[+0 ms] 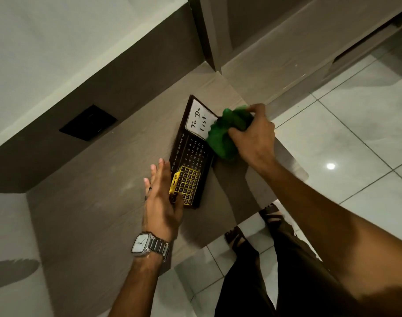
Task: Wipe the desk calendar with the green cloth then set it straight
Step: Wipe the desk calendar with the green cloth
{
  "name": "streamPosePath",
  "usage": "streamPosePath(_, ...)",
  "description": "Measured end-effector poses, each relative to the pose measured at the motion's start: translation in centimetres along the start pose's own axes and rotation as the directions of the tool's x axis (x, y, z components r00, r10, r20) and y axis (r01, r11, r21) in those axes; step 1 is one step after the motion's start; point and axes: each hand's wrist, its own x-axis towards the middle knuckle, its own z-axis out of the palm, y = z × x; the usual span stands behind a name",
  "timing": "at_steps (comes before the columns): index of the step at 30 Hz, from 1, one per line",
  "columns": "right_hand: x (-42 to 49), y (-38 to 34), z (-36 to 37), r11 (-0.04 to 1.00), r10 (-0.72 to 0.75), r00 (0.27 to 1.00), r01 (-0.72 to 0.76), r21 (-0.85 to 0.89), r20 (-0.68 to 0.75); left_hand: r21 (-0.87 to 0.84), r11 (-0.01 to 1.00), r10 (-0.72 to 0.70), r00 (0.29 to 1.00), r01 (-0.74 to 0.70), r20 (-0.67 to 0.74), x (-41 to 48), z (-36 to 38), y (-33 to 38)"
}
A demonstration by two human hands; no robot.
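Note:
The desk calendar (192, 154) is a dark board with a white "To Do List" panel, rows of dates and a yellow sliding frame; it lies at an angle on the grey-brown desk (104, 213). My right hand (252, 138) is closed around the bunched green cloth (227, 133), which presses on the calendar's right edge by the white panel. My left hand (163, 200) rests flat with fingers spread against the calendar's near left side, next to the yellow frame. A metal watch sits on that wrist.
A black wall socket plate (88, 122) sits on the back panel behind the desk. A vertical partition (209, 33) rises at the desk's far corner. The desk's edge runs close to the right of the calendar, with tiled floor (355, 138) and my sandalled feet below.

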Motion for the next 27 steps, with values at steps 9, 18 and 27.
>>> streamPosePath(9, -4.0, -1.0, 1.8, 0.997, -0.012, 0.941, 0.036, -0.064, 0.339, -0.018, 0.997, 0.071, 0.997, -0.071, -0.013, 0.0, 0.3, -0.9)
streamPosePath(18, -6.9, -0.4, 3.3, 0.993, -0.04, 0.897, 0.083, -0.079, 0.44, -0.017, 0.995, 0.094, 0.995, -0.095, -0.039, 0.3, 0.4, -1.0)
streamPosePath(27, 1.3, -2.0, 2.6, 0.97, -0.088, 0.992, 0.107, -0.22, 0.092, -0.032, 0.992, 0.119, 0.993, -0.12, -0.026, 0.3, 0.5, -1.4)
